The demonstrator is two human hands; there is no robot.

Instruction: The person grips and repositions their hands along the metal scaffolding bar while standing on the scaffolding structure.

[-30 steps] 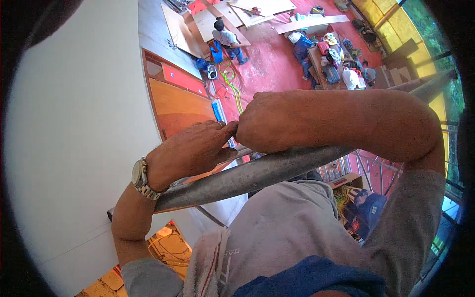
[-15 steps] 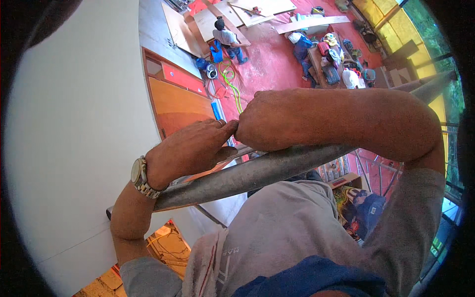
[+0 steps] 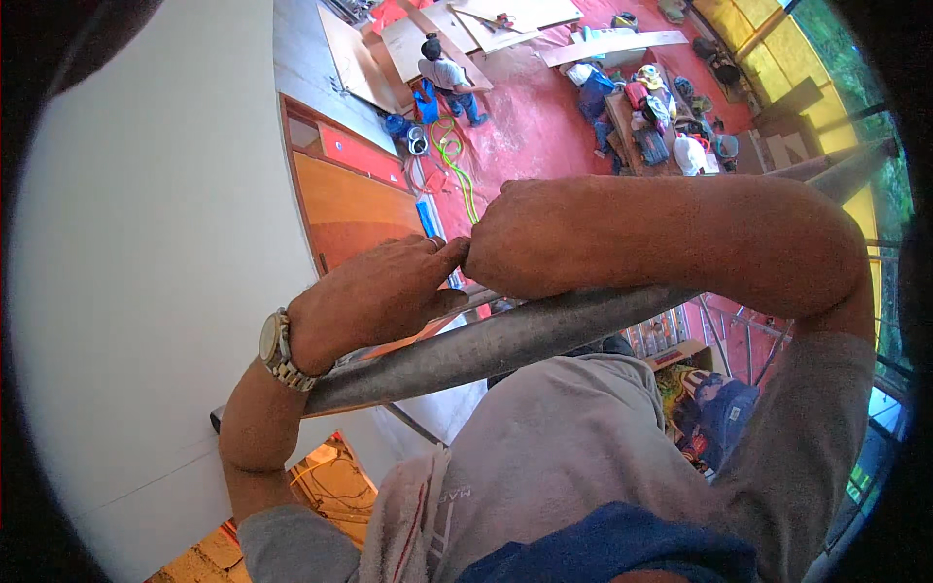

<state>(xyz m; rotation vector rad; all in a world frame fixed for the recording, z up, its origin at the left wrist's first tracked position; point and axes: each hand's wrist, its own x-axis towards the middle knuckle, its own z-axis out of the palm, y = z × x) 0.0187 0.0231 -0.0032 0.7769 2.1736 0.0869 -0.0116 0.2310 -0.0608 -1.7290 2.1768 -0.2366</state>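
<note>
A thick grey metal pipe (image 3: 505, 340) crosses in front of my body, and both my forearms rest over it. My left hand (image 3: 374, 282) is open, with its fingers stretched out and its thumb apart. A fingertip of it touches my right hand (image 3: 520, 238). A wristwatch (image 3: 273, 340) with a metal band is on my left wrist, and a ring sits on a finger of that hand. My right hand bends down at the wrist beyond the pipe, its back toward me. Its fingers are hidden, so I cannot tell what they do.
A white wall (image 3: 155, 253) rises at the left, beside an orange-brown door (image 3: 355, 209). Far below on the red floor (image 3: 525, 107) stands a person (image 3: 449, 78) near large boards (image 3: 413, 49) and a green hose (image 3: 449, 151). Bags and clothes (image 3: 646, 117) lie piled at the right.
</note>
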